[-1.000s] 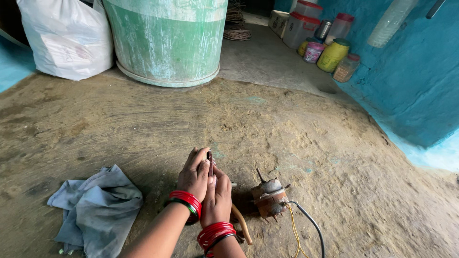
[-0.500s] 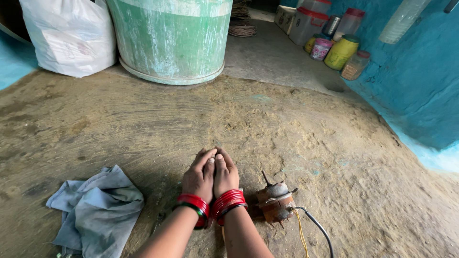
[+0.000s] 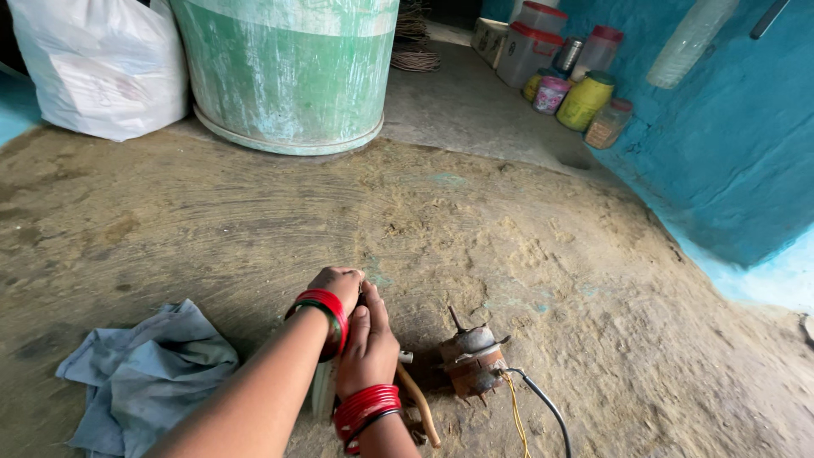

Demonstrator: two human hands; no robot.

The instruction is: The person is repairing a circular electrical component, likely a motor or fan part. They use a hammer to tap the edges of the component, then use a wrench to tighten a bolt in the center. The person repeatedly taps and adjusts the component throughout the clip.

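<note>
So I'm crouched over the mud floor [image 3: 254, 212], both hands pressed together low near its near edge. My left hand [image 3: 339, 288] is curled into a loose fist, knuckles up, red bangles stacked at the wrist. My right hand [image 3: 369, 348] lies right against it, fingers wrapped around something small between the two hands; I honestly can't tell what that is, it's hidden by my fingers. A pale flat piece [image 3: 322, 390] pokes out underneath my wrists, and a tan curved handle-like stick [image 3: 420, 407] lies on the floor touching my right wrist.

Just beside my right hand sits a small rusty motor [image 3: 471, 360], shaft tilted up toward the left, with a dark cable [image 3: 543, 403] and a thin yellow wire [image 3: 513, 411] trailing off toward the near edge of the floor.

To my left, a crumpled blue-grey cloth [image 3: 144, 377] lies on the floor, well apart from the motor.

Over at the far side: a big round drum [image 3: 288, 68], white with a green band, and a stuffed white sack [image 3: 102, 64] next to it in the far left corner. Along the blue wall [image 3: 729, 153] on the far right there's a row of containers: a yellow-green jar [image 3: 585, 102], a small pink tub [image 3: 551, 93], clear boxes with red lids [image 3: 530, 47]. Labels too small to make out.
</note>
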